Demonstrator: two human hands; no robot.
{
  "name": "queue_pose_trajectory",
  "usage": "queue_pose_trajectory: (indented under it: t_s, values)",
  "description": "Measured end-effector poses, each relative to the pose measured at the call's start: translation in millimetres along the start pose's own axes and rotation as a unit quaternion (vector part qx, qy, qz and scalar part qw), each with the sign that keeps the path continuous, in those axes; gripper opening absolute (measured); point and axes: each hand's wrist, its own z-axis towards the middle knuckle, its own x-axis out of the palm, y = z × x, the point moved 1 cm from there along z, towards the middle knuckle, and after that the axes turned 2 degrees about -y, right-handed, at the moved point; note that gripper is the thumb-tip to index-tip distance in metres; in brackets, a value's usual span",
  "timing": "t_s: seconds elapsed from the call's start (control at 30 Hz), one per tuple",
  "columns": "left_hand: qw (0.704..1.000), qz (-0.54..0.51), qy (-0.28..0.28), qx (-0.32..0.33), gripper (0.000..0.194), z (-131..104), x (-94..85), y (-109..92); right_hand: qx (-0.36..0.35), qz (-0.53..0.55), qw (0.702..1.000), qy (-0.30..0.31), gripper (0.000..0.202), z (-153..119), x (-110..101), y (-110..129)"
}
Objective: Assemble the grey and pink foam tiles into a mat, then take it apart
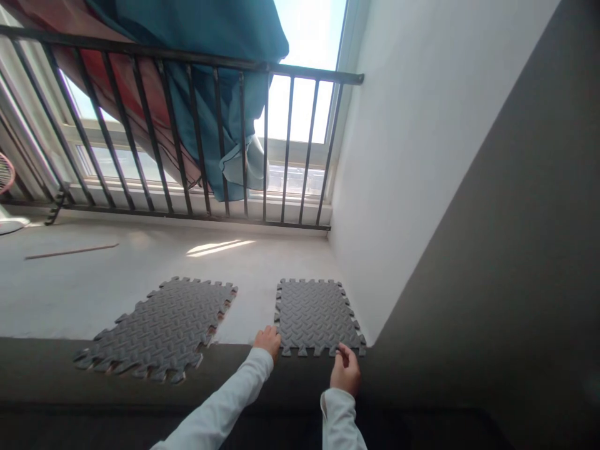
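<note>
A dark grey interlocking foam mat (316, 315) with a ribbed tread pattern lies on the white sill, in the corner by the wall. Its toothed front edge reaches past the sill's edge. My left hand (268, 342) has its curled fingers at the front left corner of this mat. With thumb and fingers together, my right hand (345, 373) pinches the front edge near the right corner. A second grey foam mat (164, 328) lies apart to the left, its front part also jutting over the sill's edge.
Behind the sill (140, 262) runs a black metal railing (206, 60), with a blue and red cloth (225, 31) hanging by the window. A thin stick (70, 252) lies at the left, near a fan (9, 219). A white wall (412, 156) bounds the right side.
</note>
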Motion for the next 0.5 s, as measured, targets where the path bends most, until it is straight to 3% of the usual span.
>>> queue_pose_trajectory:
  t_s: [0.13, 0.2, 0.3, 0.4, 0.5]
  values:
    - [0.998, 0.031, -0.040, 0.035, 0.027, 7, -20.4, 7, 0.012, 0.004, 1.000, -0.001, 0.035, 0, -1, 2]
    - [0.992, 0.059, -0.093, 0.059, 0.026, 9, -45.4, 16, 0.019, 0.006, 1.000, 0.002, 0.034, -1, -1, 3]
    - [0.975, 0.097, -0.179, 0.084, 0.026, 5, -98.8, 40, 0.024, 0.005, 1.000, 0.007, 0.034, -1, -3, 1]
    - [0.958, 0.129, -0.248, 0.060, 0.028, -19, -156.3, 85, 0.027, -0.001, 1.000, 0.007, 0.032, 0, -4, 0]
    - [0.948, 0.166, -0.271, -0.022, 0.031, -56, -198.0, 155, 0.025, -0.013, 1.000, 0.013, 0.032, -1, -4, 3]
